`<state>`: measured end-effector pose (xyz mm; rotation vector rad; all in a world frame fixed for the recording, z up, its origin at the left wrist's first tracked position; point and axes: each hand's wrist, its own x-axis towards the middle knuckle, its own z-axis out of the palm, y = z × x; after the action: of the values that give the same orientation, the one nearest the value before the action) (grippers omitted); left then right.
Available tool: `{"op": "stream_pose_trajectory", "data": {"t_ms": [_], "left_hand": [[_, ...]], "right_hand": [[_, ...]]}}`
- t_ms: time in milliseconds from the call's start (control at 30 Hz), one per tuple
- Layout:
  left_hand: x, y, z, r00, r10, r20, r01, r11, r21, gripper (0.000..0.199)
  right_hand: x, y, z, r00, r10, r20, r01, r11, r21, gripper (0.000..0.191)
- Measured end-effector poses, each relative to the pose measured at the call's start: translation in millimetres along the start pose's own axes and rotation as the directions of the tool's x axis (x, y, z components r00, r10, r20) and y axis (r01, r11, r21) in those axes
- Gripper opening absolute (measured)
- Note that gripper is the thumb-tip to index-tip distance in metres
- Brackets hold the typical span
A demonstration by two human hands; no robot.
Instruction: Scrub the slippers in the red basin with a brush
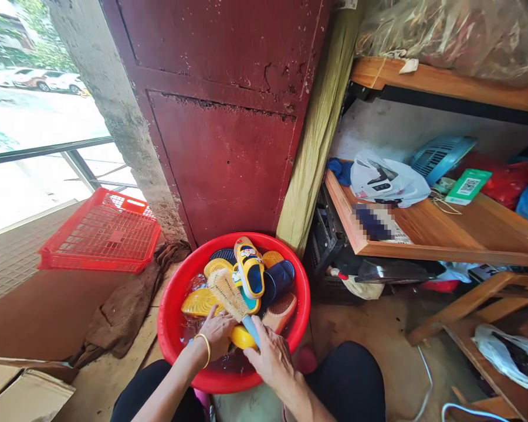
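Note:
My right hand (273, 351) is wrapped round the blue-grey handle of a scrubbing brush (229, 293), whose pale bristles point up and to the left. My left hand (217, 331), with a gold bangle at the wrist, is closed on a yellow shoe (242, 337), mostly hidden by both hands. Both hands are over a red basin (305, 293) of water filled with footwear. On top of the pile lies a yellow and blue child's shoe (250, 266). Around it are a yellow sole (200, 302), a navy slipper (279, 281) and a pinkish sole (281, 313).
Behind the basin stands a dark red metal door (229, 164). At the left, a red plastic basket (101, 231) sits near a brown cloth (123, 305) and cardboard (26, 392). A wooden shelf (422, 228) at the right holds bags and a blue fan (442, 158).

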<state>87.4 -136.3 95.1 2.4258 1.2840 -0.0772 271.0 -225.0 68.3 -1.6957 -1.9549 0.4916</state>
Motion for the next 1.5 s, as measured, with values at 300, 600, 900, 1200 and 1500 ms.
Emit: {"op": "stream_pose_trajectory", "data": {"t_ms": [300,600,900,1200,1500], "left_hand": [[-11.8,-18.9,76.2,0.794,-0.489,-0.361,0.439,0.872,-0.216,0.074],[-0.5,-55.8,88.4,0.798,-0.588,-0.133,0.288,0.565,-0.773,0.064],[-0.6,-40.8,78.8,0.757,-0.65,0.063,0.003,-0.093,-0.996,0.05],[0.9,-24.7,65.3,0.826,-0.501,0.259,0.152,-0.245,-0.958,0.062],[20.6,-29.5,44.3,0.83,-0.553,0.075,-0.172,-0.382,-0.908,0.06]], "right_hand": [[4.8,27.2,15.6,0.994,0.108,0.021,-0.105,0.988,-0.112,0.035],[19.4,24.2,38.2,0.994,0.05,-0.094,-0.068,0.977,-0.2,0.028],[42.4,21.8,-12.1,0.979,-0.131,-0.153,0.128,0.991,-0.032,0.025],[49.9,-1.8,-34.9,0.903,-0.025,-0.429,0.088,0.988,0.127,0.019],[31.6,-23.3,32.3,0.987,0.108,-0.122,-0.068,0.954,0.292,0.041]]}}
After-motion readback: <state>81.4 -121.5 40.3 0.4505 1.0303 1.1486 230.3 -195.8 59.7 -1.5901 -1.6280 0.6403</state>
